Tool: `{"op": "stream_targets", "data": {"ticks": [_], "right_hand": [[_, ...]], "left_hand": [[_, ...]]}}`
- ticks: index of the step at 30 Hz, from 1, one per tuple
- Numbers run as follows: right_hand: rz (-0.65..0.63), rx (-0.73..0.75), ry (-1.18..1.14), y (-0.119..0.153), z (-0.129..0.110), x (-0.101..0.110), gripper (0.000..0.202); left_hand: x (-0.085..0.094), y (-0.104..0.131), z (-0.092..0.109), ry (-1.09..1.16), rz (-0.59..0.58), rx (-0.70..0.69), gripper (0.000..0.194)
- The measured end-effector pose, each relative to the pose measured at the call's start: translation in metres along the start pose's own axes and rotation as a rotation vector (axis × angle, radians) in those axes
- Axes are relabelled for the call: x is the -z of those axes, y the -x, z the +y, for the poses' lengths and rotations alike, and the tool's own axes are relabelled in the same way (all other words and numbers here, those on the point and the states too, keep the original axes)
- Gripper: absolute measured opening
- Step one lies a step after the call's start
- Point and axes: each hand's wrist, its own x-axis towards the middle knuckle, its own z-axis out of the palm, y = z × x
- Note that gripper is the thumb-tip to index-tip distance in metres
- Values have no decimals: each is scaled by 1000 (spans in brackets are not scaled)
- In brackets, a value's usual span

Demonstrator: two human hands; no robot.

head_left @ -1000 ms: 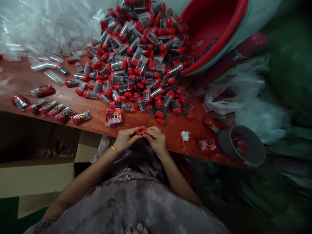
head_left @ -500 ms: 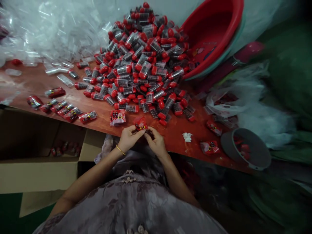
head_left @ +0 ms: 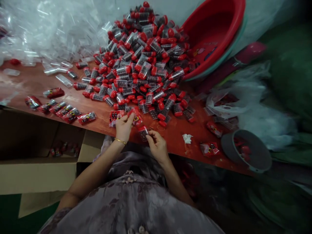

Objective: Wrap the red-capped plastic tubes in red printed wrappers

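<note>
Pinched in my left hand (head_left: 123, 127) is a red printed plastic bag (head_left: 136, 117). My right hand (head_left: 157, 144) has its fingers closed on a clear tube with a red cap (head_left: 143, 132), dark inside, close below the bag. The bag and tube sit so near each other that I cannot tell whether they touch. Beside my left hand a stack of flat red printed bags (head_left: 114, 117) lies on the table, partly covered by the hand. Beyond both hands rises a large pile of red-capped tubes (head_left: 143, 65).
Filled red packets (head_left: 69, 113) lie in a row at the left on the red-brown table (head_left: 102, 112). An open cardboard box (head_left: 36, 177) stands below them. Clear empty tubes (head_left: 56, 35) are heaped at the back left. Right: a red basin (head_left: 226, 29), a grey pot (head_left: 229, 146), white scraps (head_left: 187, 138).
My hands have moved apart. The left has lifted the red bag forward and left; a red-capped tube now shows in my right hand.
</note>
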Motion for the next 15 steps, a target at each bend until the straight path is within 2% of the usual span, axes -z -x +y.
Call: {"op": "stream_targets", "data": {"ticks": [2,5,12,15], "right_hand": [[21,-18,-7,1,2,0,15],[54,-43,-60,1,4,0,16],[92,-62,-130,-4,6,-2,17],[101,-54,-112,-2,9,-5,18]], "left_hand": [[0,-6,10,12,84,-57,37],[0,-9,19,-8,45,-55,36],[8,-5,1,-109,-6,-106,36],[11,-2,-2,-166,-89,-72,37]]}}
